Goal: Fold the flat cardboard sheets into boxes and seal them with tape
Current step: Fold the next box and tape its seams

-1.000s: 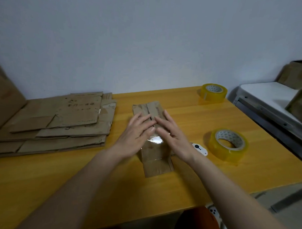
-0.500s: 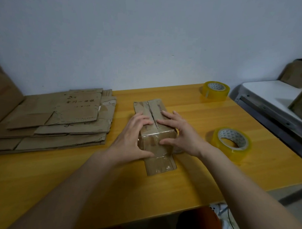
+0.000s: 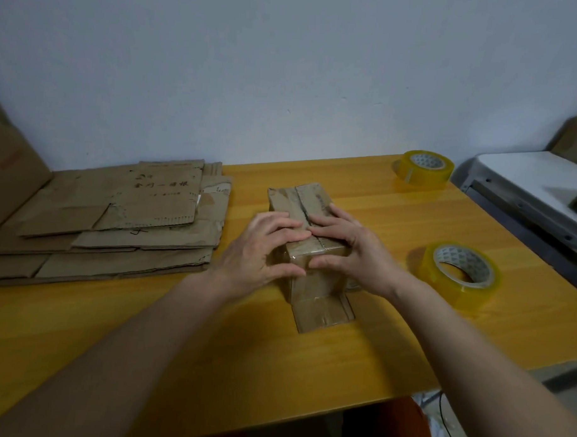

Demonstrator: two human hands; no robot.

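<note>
Both hands clasp the near end of the small cardboard box: the left hand and right hand lay fingers over the top seam while the thumbs press the taped front face. The box sits mid-desk, one flap lying flat toward the front edge. Flat cardboard sheets are stacked at the left edge; one tape roll sits near the right edge, another tape roll at the far right corner.

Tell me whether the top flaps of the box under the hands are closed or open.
Closed. The two top flaps of the box lie flat and meet along a centre seam, with the left hand and right hand pressing down on them.
</note>
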